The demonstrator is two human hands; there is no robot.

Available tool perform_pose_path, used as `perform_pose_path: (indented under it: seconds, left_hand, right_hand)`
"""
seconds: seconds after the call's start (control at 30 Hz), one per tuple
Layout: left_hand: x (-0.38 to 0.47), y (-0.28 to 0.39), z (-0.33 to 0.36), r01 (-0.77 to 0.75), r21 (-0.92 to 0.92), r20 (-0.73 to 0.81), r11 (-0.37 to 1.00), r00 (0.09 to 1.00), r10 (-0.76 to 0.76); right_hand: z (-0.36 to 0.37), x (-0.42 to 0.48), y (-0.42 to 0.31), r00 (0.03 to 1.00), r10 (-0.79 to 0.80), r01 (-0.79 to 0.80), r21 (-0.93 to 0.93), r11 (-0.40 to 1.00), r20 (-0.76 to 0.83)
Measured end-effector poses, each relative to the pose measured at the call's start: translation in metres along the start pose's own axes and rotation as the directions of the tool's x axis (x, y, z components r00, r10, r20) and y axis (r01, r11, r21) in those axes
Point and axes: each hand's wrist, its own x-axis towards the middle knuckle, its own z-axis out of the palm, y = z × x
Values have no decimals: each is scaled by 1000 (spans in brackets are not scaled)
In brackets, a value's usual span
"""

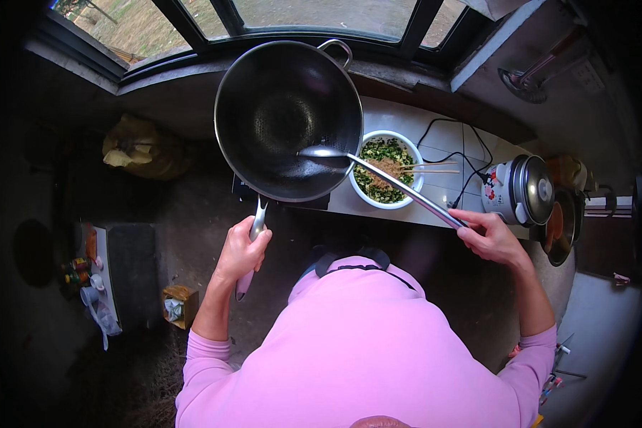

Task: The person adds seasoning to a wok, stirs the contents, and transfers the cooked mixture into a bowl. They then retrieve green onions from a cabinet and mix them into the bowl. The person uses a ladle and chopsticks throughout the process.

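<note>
My left hand [242, 249] is closed around the handle of a large black wok [286, 115], which has a metal loop handle on its far side. In my right hand [489, 235] is the end of a long-handled metal cooking utensil [406, 191], a ladle or turner. Its bright head lies over the right inner side of the wok; whether it touches the surface I cannot tell. Right of the wok stands a white bowl [418, 190] of chopped greens [382, 147] with a light brown shredded topping [388, 169]. A pair of chopsticks [436, 171] leans in it.
Along the tiled counter [436, 211] are a black power cord [479, 136] and a flowered rice cooker [508, 187]. A dark appliance edge [243, 191] shows beneath the wok. Windows [321, 18] run behind. A small cardboard box [180, 306] sits to the lower left.
</note>
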Motion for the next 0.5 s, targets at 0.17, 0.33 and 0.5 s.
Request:
perform_pose_path:
  seconds: [0.17, 0.33, 0.5]
  left_hand:
    - [3, 3, 3, -14, 6, 16, 1000, 1000, 14]
    - [3, 8, 5, 14, 2, 33, 1000, 999, -14]
    - [2, 11, 7, 4, 21, 41, 1000, 999, -4]
  right_hand:
    - [2, 8, 14, 975, -220, 210, -237, 949, -15]
    - [12, 25, 14, 988, -79, 77, -16, 997, -132]
    - [6, 48, 12, 950, -235, 188, -228, 955, -205]
